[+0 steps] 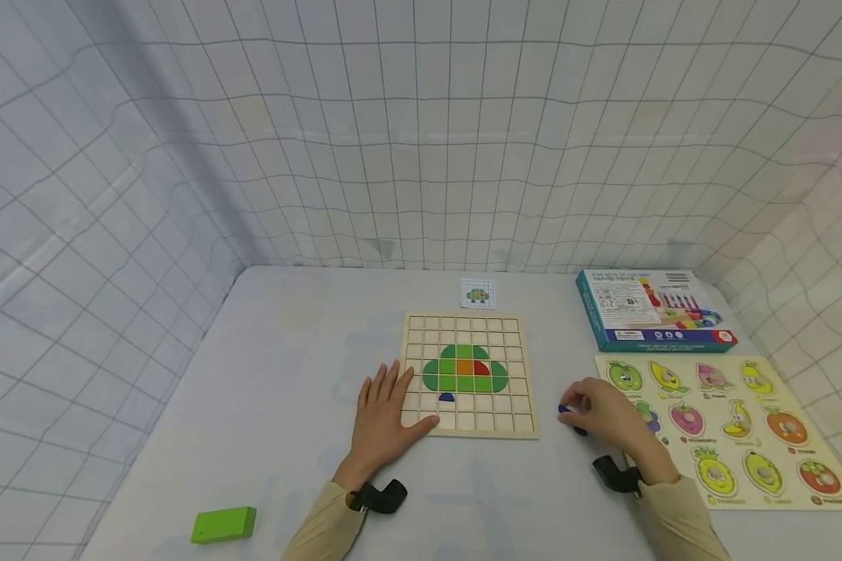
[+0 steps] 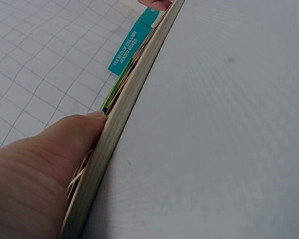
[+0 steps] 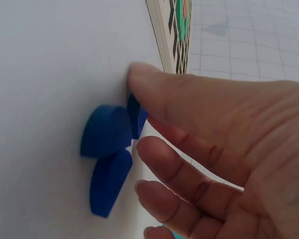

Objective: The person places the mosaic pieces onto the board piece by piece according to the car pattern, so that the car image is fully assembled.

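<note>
Blue pieces (image 3: pixel 107 149) are lying on the table just right of the grid board (image 1: pixel 470 374). Right hand (image 1: pixel 606 417) is touching them w/ thumb & fingertips, fingers curled, pinching one. Left hand (image 1: pixel 386 417) is resting flat, fingers relaxed, on the board's left edge. Fruit puzzle (image 1: pixel 730 425) is lying further right of the board.

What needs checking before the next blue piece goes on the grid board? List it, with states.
1. Left hand rests flat on the grid board, steadying it: ok.
2. Right hand touches the blue pieces on the table: ok.
3. One piece firmly pinched: cannot tell.
4. Free cells beside the blue piece on the board: ok.
5. Pattern card in view behind the board: ok.
</note>
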